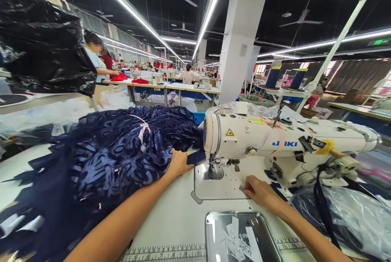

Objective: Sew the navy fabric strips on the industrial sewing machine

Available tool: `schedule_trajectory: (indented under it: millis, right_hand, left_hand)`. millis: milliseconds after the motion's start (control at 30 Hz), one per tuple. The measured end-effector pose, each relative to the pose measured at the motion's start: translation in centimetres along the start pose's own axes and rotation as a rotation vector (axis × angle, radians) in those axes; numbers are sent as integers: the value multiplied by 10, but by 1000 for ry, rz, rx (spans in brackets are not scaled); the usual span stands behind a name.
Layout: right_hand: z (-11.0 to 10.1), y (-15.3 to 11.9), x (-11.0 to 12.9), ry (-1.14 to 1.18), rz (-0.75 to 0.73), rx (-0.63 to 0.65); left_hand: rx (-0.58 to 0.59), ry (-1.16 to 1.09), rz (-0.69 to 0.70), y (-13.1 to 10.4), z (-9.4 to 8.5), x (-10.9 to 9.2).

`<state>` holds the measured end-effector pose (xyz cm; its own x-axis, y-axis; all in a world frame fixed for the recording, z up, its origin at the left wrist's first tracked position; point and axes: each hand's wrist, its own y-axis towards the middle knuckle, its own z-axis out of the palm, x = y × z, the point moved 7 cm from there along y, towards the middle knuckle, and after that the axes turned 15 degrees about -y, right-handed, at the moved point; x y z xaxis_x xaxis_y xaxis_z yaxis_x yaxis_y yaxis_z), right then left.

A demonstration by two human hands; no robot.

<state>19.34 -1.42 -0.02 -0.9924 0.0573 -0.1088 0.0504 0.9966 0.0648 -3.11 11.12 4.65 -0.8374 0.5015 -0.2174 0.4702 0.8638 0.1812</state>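
A large heap of navy lace pieces [122, 148], tied with a pale strip, lies left of the white sewing machine [259, 136]. My left hand [178, 163] is at the heap's right edge, its fingers bent beside a flat navy band [196, 157] that reaches toward the needle area; whether they grip it is unclear. My right hand [259, 191] is on the machine's bed plate [220, 186], right of the needle, with fingers pinched together on a small grey piece [242, 188]. Below it sits a metal tray [210, 233] holding white labels [240, 239].
Dark fabric in clear plastic [351, 217] lies at the right. A black plastic bag [45, 46] hangs at the left. Two navy thread cones [273, 78] stand behind the machine. A ruler tape [171, 253] runs along the front edge. People work at tables farther back.
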Motion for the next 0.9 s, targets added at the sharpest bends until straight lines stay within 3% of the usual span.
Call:
schedule_trajectory:
  millis: [200, 367, 467, 600, 900]
  right_hand:
    - [-1, 7, 12, 297, 21, 31]
    - [-12, 11, 67, 669, -124, -48]
    - [-17, 18, 101, 818, -146, -72]
    - [-19, 31, 121, 857, -17, -106]
    - [-4, 59, 132, 894, 106, -94]
  left_hand:
    - [42, -78, -36, -43, -6, 2]
    - [40, -213, -70, -59, -2, 3]
    - [-63, -455, -106, -63, -2, 9]
    - [-244, -838, -130, -65, -1, 25]
    - [-214, -1230, -131, -63, 13, 42]
